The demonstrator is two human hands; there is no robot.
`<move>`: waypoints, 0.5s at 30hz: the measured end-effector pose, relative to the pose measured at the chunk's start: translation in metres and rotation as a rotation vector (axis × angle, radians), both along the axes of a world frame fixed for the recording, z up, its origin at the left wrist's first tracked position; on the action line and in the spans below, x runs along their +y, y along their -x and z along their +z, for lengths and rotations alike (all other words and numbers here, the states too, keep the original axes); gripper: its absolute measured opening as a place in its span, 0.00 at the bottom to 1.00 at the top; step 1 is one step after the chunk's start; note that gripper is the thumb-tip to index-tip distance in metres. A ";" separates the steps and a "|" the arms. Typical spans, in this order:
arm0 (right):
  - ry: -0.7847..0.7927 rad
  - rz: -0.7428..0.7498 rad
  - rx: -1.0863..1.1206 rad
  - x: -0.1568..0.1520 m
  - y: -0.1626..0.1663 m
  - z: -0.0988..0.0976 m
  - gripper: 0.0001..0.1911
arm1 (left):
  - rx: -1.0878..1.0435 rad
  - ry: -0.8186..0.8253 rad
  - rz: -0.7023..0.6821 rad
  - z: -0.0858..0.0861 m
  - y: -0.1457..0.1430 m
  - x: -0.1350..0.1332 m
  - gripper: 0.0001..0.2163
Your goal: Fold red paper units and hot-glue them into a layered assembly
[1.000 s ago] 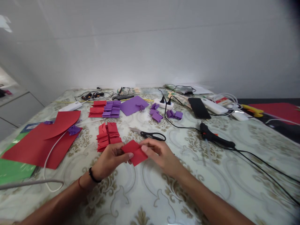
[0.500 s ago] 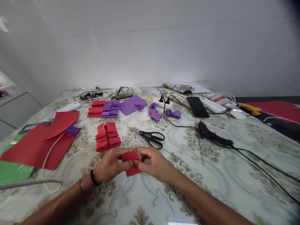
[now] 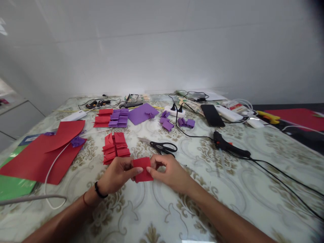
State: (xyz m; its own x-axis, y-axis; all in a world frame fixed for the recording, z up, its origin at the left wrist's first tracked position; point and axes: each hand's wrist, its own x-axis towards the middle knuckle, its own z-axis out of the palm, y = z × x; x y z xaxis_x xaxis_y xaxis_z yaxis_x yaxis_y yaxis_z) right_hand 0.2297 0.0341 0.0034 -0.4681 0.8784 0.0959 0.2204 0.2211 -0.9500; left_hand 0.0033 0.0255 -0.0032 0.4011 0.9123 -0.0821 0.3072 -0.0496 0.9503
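Observation:
A small red piece of paper (image 3: 142, 171) is pinched between both hands above the patterned tablecloth. My left hand (image 3: 116, 173) grips its left side with the thumb on the front. My right hand (image 3: 169, 171) holds the right edge, thumb also in front; the fingers behind are partly hidden. Just beyond my left hand lie several folded red paper pieces (image 3: 115, 147) in two columns. Black-handled scissors (image 3: 162, 146) rest beyond my right hand, blades pointing left.
Large red sheets (image 3: 37, 158) and a green sheet (image 3: 17, 189) lie at left. Folded purple pieces (image 3: 118, 118) and a purple sheet (image 3: 140, 114) are farther back. A black glue gun (image 3: 231, 146) with a trailing cord and a phone (image 3: 212, 115) occupy the right side.
The red paper has been raised and tipped up, so its face now shows more squarely toward me. Both thumbs have shifted to its front, still pinching it.

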 end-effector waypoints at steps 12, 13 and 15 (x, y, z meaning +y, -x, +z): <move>-0.014 0.009 -0.055 -0.003 0.004 -0.003 0.08 | 0.130 -0.190 -0.032 0.008 -0.012 -0.008 0.08; -0.013 0.008 -0.040 -0.002 0.003 -0.002 0.08 | 0.128 -0.199 -0.023 0.007 -0.012 -0.008 0.09; -0.003 0.004 -0.007 0.000 0.002 -0.002 0.07 | 0.108 -0.191 -0.007 0.005 -0.010 -0.008 0.10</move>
State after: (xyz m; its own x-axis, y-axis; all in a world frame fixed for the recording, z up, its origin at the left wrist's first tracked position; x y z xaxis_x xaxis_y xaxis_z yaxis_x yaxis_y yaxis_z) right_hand 0.2282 0.0337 0.0017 -0.4724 0.8762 0.0951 0.2260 0.2248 -0.9479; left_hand 0.0135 0.0174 0.0017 0.4061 0.9125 0.0488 0.4062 -0.2281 0.8849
